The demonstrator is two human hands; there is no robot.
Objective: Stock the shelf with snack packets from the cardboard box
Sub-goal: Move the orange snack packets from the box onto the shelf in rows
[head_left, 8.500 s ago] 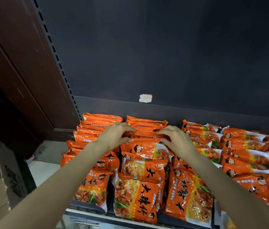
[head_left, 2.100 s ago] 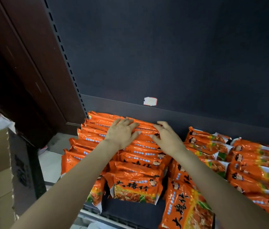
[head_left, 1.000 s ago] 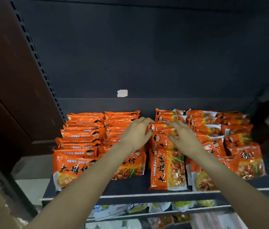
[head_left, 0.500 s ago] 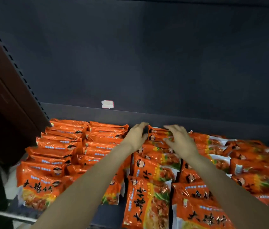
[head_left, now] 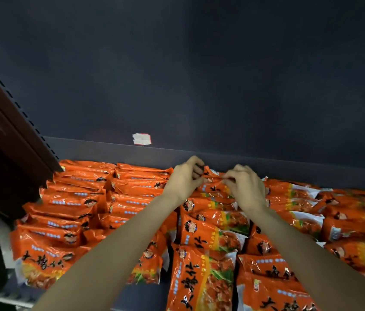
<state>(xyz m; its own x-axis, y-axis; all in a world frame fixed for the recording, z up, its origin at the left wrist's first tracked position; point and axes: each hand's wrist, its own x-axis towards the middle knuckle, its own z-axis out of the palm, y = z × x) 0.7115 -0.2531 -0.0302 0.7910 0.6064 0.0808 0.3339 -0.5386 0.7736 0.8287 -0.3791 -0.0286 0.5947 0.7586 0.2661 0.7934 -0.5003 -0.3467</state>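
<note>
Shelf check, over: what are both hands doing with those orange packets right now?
Left hand and right hand both pinch the top edge of the rearmost orange snack packet, third row from left. Packet sits by the shelf back panel. Nothing in the way.

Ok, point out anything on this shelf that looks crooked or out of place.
The packets do not all face the same way: the left rows show their print sideways, the middle ones upright. Both hands, left hand and right hand, pinch a back packet. A torn sticker clings to the back wall.

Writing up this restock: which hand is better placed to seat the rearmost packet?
Probably either: left hand and right hand each pinch the back packet at its top edge, near the rear wall.
</note>
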